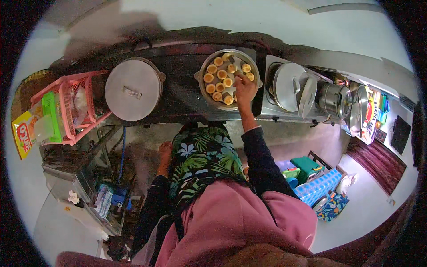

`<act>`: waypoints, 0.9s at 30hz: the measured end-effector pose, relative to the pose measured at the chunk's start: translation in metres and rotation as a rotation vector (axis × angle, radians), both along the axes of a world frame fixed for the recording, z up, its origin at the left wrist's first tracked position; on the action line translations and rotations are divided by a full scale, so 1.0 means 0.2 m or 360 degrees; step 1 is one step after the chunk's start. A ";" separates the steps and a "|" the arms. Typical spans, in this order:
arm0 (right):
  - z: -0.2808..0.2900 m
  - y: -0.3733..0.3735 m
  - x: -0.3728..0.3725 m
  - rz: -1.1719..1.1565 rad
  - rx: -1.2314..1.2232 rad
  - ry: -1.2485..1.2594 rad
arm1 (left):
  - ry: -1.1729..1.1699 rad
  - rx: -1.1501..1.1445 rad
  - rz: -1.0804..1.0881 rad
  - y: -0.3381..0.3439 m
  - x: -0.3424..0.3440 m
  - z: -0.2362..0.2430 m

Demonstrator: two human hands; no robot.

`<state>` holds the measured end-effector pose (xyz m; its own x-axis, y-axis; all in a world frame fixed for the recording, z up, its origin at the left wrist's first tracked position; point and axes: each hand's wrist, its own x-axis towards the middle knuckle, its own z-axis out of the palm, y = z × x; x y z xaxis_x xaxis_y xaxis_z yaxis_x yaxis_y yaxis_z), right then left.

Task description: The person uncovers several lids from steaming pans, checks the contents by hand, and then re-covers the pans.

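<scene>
A round metal pan with side handles sits on the dark stove, holding several small round pastries with golden-brown tops. Over the pan's right side reaches my right hand, its fingers pinched together among the pastries. Whatever lies between those fingertips is too small and hidden to make out. A dark, narrow shape shows near the pan's far edge; its kind is unclear. My left hand hangs low beside the leaf-patterned apron, fingers curled in, with nothing visible in it.
Left of the pan stands a large pot with a flat metal lid. A pink plastic rack is at the far left. On the right are another lidded pot, a steel pot and upright lids. Boxes and a blue container lie below right.
</scene>
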<state>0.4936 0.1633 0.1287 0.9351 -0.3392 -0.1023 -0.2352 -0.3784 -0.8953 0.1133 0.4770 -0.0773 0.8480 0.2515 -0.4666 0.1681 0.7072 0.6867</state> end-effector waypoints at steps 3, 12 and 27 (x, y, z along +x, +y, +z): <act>0.06 0.11 0.02 0.0146 -0.0263 -0.0030 | 0.0289 -0.0217 0.0089 0.07 -0.07 -0.01; 0.06 0.01 -0.01 0.0088 -0.0723 0.0030 | 0.1115 0.0614 -0.0463 0.05 -0.01 0.04; 0.02 -0.30 -0.11 -0.0125 -0.0282 0.0109 | 0.0506 0.0185 -0.0392 0.03 0.05 0.07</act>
<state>0.4712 0.1037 0.1337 0.8980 -0.4292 -0.0968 -0.3280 -0.5064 -0.7975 0.1242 0.4823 -0.0627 0.7078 0.1257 -0.6951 0.5389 0.5401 0.6464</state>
